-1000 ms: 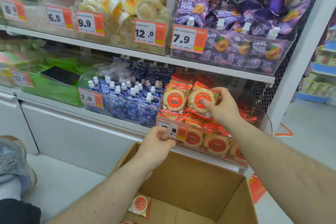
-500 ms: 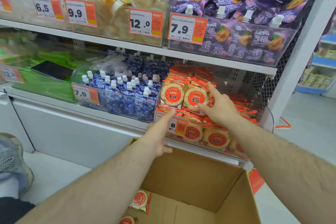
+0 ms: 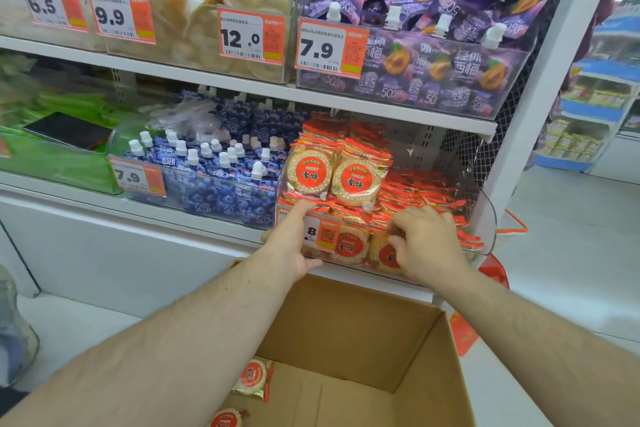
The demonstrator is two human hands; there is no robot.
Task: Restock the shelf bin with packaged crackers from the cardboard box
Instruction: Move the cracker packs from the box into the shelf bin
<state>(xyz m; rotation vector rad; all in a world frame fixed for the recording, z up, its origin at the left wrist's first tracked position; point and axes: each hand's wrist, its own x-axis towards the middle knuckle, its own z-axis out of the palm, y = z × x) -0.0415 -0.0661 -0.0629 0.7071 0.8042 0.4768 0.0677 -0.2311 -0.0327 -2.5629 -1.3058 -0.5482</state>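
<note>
Both hands are at the front of the clear shelf bin (image 3: 485, 218) on the lower shelf (image 3: 194, 218). The left hand (image 3: 294, 246) lies against the bin's front wall with its index finger stretched straight up to the rim, just beside the orange price tag (image 3: 322, 232); its other fingers look relaxed, holding nothing. The right hand (image 3: 426, 243) has its fingers curled over the bin's front edge, though the view does not settle whether they pinch the rim itself or a packet just behind it.

The bin is filled with red-and-orange cracker packets (image 3: 415, 191), and two round cracker packs (image 3: 332, 177) stand upright, facing out, on top at the left. Below the forearms sits the open cardboard box (image 3: 346, 329) on the floor, with two cracker packs in the box (image 3: 252, 378) lying on its bottom.

Left of the bin stand blue spouted pouches (image 3: 221, 180); above it, a bin of purple spouted pouches (image 3: 433, 55).
</note>
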